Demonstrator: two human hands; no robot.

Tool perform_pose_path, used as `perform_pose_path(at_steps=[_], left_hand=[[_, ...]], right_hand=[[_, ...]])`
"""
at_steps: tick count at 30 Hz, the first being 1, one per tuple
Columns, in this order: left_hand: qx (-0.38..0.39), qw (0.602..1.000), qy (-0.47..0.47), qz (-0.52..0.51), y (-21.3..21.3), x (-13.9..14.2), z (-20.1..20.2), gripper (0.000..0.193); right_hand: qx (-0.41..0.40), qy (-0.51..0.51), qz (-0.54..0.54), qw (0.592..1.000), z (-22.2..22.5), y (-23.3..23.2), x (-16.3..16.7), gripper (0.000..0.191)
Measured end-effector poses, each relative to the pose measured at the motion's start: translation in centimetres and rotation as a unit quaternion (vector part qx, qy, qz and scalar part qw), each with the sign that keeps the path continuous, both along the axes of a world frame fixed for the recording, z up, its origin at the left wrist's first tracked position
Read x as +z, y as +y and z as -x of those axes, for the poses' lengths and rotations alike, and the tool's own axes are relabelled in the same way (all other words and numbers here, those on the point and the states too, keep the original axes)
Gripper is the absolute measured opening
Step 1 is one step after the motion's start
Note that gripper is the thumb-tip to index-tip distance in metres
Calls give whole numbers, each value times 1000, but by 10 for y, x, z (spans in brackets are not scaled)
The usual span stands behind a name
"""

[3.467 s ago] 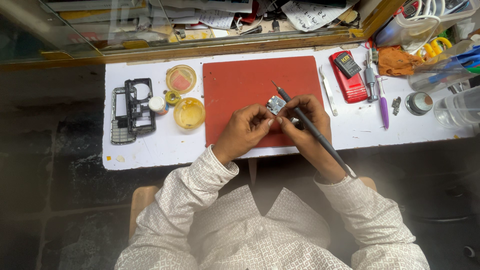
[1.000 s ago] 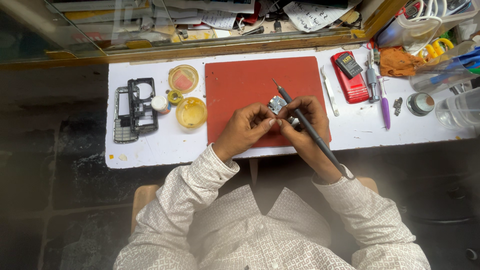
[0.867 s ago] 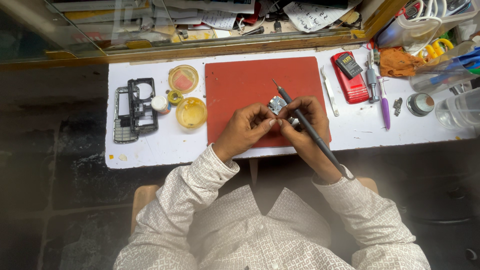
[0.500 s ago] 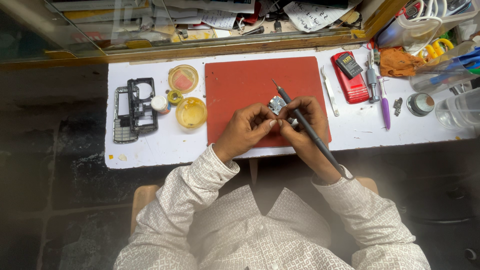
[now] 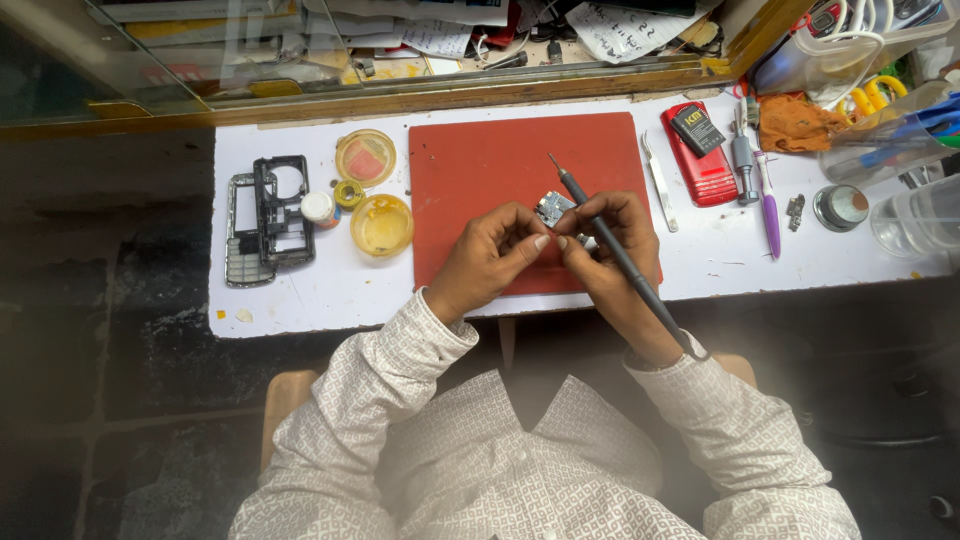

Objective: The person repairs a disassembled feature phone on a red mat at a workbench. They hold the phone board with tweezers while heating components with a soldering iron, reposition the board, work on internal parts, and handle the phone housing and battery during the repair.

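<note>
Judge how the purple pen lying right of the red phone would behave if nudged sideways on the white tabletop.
The purple pen looks slim and round, so it would probably roll rather than slide on the smooth white tabletop. It seems stiff and light. Rolling left, it would likely stop against the grey tool lying close beside it.

A small black battery (image 5: 692,127) with a yellow-and-white label lies tilted on the red phone (image 5: 700,160) at the right of the counter (image 5: 300,300), just right of the red mat (image 5: 500,170). Behind the counter's back rail, white paper sheets (image 5: 630,20) with dark handwriting lie among clutter at top centre. A round yellow container (image 5: 366,157) with a pinkish inside sits left of the mat, another yellow one (image 5: 381,224) just below it. A small white jar (image 5: 318,207) with a reddish band stands between them and the black frame (image 5: 268,215).
</note>
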State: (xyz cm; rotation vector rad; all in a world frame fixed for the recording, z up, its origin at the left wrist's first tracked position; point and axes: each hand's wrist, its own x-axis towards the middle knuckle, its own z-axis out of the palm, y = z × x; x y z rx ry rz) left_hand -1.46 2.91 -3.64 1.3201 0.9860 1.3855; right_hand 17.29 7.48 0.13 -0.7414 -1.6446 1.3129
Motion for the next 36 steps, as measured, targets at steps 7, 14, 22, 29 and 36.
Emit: perform_pose_path(at_steps=[7, 14, 22, 29, 36], left_hand=[[-3, 999, -12, 35, 2, -5, 1, 13], [8, 999, 22, 24, 2, -4, 1, 13], [15, 1000, -2, 24, 3, -7, 0, 10], [19, 999, -4, 25, 5, -9, 0, 10], [22, 999, 10, 34, 4, -7, 0, 11]], right_hand=[[4, 28, 9, 1000, -1, 3, -3, 34], [6, 27, 4, 1000, -2, 3, -2, 33], [-5, 42, -10, 999, -3, -3, 2, 30], [-14, 55, -22, 998, -2, -6, 4, 26], [-8, 49, -31, 998, -3, -8, 7, 24]])
